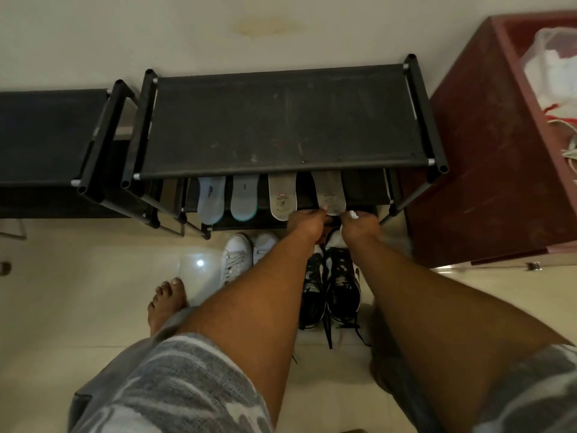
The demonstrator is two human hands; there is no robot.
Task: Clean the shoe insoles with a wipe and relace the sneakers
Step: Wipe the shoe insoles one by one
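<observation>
Grey insole [329,196] pinched by left hand [307,221] fingers, right hand [359,227] fingers clutching wipe [352,215]

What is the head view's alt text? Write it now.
The left hand grips the rightmost insole of four on a black shoe rack shelf while the right hand holds a white wipe beside it. Below, white sneakers and dark sneakers stand on the floor.
</observation>
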